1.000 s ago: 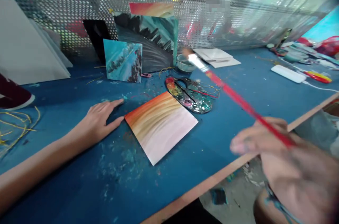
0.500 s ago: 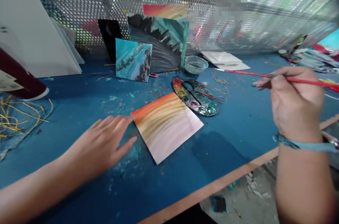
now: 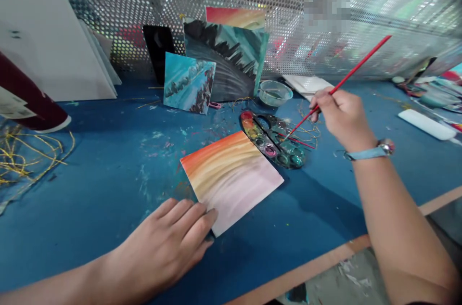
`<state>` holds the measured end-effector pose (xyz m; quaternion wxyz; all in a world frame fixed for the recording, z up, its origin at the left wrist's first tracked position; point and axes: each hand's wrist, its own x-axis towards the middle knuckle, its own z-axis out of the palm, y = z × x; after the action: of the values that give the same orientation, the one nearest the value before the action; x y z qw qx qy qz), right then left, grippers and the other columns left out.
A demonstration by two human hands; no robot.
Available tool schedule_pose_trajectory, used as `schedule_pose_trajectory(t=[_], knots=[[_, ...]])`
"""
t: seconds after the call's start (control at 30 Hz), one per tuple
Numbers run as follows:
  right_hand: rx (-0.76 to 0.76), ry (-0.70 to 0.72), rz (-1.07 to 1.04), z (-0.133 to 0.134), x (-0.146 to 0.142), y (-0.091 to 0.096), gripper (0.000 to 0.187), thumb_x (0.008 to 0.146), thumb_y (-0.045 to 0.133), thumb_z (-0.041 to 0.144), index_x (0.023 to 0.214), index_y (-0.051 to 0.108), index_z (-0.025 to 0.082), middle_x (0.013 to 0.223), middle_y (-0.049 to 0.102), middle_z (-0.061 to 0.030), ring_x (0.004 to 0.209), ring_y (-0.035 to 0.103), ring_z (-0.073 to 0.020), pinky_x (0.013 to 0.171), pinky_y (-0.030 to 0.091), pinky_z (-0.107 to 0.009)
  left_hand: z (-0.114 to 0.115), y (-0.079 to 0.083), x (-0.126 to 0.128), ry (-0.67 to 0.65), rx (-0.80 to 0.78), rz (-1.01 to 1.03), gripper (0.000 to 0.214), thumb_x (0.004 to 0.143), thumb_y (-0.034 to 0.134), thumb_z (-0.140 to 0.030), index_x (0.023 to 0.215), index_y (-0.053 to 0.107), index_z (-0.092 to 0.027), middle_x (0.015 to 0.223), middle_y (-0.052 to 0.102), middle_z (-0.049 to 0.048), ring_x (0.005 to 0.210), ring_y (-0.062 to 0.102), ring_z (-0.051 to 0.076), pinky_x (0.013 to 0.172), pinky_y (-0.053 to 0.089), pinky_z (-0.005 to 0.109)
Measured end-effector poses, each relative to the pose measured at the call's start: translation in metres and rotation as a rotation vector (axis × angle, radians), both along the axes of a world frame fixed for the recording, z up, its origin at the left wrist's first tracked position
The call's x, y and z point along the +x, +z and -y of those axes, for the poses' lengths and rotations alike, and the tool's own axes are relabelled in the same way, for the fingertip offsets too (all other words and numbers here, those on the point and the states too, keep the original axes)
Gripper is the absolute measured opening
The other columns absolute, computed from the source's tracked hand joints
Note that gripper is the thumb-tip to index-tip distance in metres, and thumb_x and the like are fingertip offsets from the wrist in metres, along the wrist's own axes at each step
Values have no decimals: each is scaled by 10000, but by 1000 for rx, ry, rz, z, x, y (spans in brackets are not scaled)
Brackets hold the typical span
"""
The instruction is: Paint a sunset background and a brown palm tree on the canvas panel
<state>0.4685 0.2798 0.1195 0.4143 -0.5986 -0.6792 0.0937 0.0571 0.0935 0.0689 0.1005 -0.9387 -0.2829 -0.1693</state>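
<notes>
A small square painted canvas (image 3: 233, 175), orange along its far edge and fading through yellow to pale lilac, lies flat in front of me. My left hand (image 3: 176, 233) has its fingers curled over the canvas's near left edge, thumb low beside the corner. My right hand (image 3: 339, 115) pinches a red paintbrush (image 3: 361, 67), handle slanting up to the right. The brush tip reaches down to the oval paint palette (image 3: 270, 151), among its wells of colour. Another thin brush with a red handle (image 3: 301, 140) lies across the palette.
A clear water bowl (image 3: 275, 93) stands behind the palette. A blue painting (image 3: 189, 81) and a dark landscape painting (image 3: 227, 59) lean near the perforated metal screen. White panels (image 3: 43, 45), a maroon cup (image 3: 31, 98) and gold string (image 3: 29, 156) are at left.
My right hand has moved left and tilted the brush down, bringing its tip to the palette. My left hand has slid from the canvas's far left corner to its near left edge.
</notes>
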Motion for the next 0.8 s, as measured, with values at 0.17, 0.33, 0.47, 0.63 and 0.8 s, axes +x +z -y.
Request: schedule_pose_trajectory(t=[0.17, 0.33, 0.47, 0.63, 0.8], knots=[[-63, 38, 52, 5, 6, -21, 317, 1067, 782, 370, 831, 723, 166, 672, 697, 11, 624, 662, -90, 694, 505, -248, 0, -2, -2, -32, -114, 80, 408, 1281, 229, -225, 1355, 630, -211, 1119, 870, -17, 952, 836, 180, 862, 584, 384], [-37, 82, 96, 10, 6, -23, 601, 1067, 650, 752, 844, 730, 200, 736, 737, -39, 688, 699, -130, 735, 544, -287, 2, -10, 2, -25, -241, 63, 328, 1243, 479, -372, 1489, 654, -245, 1235, 847, 72, 1091, 805, 238, 950, 614, 363], [-27, 98, 105, 12, 6, -24, 804, 934, 576, 1002, 812, 734, 223, 699, 732, -61, 658, 704, -167, 708, 555, -315, 1, -18, 14, 9, -279, 38, 535, 1142, 676, -591, 1575, 631, -280, 1359, 798, 141, 1191, 765, 299, 1029, 626, 402], [36, 69, 92, 7, 7, -28, 927, 766, 565, 1145, 711, 753, 238, 686, 754, -112, 634, 733, -252, 673, 567, -396, 0, -20, 9, -36, -272, 46, 493, 1148, 688, -543, 1549, 616, -267, 1306, 804, 134, 1147, 770, 282, 997, 614, 378], [20, 52, 81, 6, 5, -33, 916, 759, 559, 1153, 688, 760, 262, 680, 750, -112, 641, 744, -272, 648, 575, -404, 1, -20, -5, -25, -236, 105, 268, 1210, 549, -305, 1452, 601, -201, 1122, 828, 37, 975, 777, 217, 886, 589, 350]])
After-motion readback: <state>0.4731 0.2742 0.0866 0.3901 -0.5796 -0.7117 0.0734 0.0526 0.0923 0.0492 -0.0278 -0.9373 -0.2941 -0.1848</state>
